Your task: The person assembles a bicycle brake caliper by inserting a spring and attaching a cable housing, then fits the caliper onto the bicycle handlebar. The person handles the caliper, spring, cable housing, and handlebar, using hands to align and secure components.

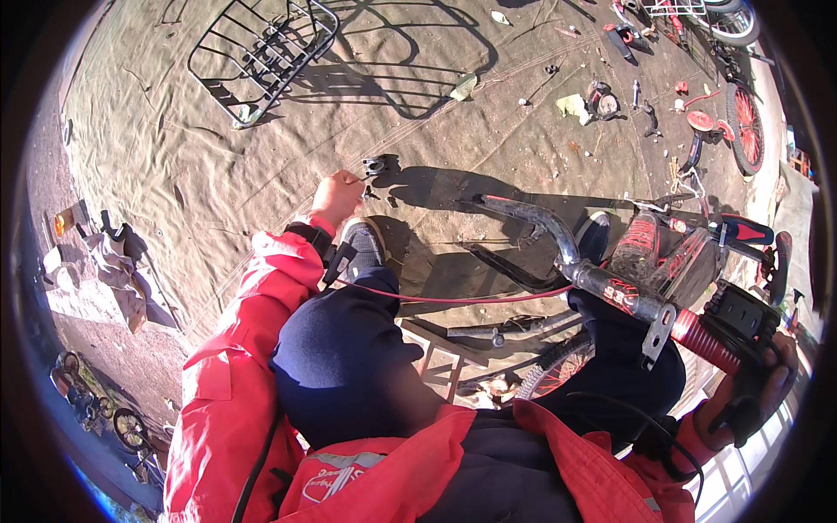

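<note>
My left hand [338,193] reaches down to the ground cloth beside my left shoe [364,240]. Its fingers are pinched together; whatever is between them is too small to make out. Just past the fingertips lies a small metal part [375,166], with dark bits near it. Across my lap and right leg slants a bicycle frame [621,292] with its fork [562,240] pointing away from me. My right hand [774,375] curls round the frame's near right end, partly hidden by a black box-shaped device [741,315]. A thin red cable [471,301] runs over my knees.
A black wire basket [261,57] stands at the far left on the cloth. Small bicycle parts, a red-rimmed wheel [745,129] and a pedal-like red piece [700,120] lie at the far right. A wooden stool [440,353] and another wheel [558,366] are below my legs.
</note>
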The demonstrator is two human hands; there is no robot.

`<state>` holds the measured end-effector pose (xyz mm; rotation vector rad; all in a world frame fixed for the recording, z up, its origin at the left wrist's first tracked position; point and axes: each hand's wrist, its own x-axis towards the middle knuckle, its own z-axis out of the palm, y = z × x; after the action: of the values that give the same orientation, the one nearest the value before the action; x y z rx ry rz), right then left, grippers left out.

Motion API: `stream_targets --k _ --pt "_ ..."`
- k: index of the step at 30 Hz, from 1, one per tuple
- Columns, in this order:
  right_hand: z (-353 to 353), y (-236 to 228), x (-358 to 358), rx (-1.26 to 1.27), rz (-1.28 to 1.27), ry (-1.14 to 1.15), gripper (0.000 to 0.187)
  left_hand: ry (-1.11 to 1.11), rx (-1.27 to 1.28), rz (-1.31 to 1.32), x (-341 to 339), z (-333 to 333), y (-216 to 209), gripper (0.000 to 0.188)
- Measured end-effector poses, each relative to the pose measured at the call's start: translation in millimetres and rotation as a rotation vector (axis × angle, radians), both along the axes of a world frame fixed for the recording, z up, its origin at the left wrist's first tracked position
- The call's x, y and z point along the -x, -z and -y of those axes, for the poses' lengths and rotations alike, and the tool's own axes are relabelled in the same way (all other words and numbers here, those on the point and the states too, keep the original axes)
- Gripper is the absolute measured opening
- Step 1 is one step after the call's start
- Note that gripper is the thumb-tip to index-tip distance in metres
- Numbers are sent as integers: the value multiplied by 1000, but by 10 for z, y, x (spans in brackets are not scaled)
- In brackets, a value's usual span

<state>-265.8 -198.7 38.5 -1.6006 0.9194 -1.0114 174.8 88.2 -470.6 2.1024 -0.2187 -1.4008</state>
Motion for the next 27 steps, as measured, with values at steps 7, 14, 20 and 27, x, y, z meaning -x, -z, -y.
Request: stream_targets --k 7,14,20,27 --pt "-23 96 -144 207 -124 189 38 162 -100 273 -23 -152 233 45" --pt "-119 231 -643 263 -136 113 34 82 18 148 -328 93 -637 50" --pt "-265 276 -908 142 -143 75 27 88 348 173 -554 742 -2212 45" --pt "-276 270 -981 190 -196 23 19 377 734 179 57 1201 -3843 42"
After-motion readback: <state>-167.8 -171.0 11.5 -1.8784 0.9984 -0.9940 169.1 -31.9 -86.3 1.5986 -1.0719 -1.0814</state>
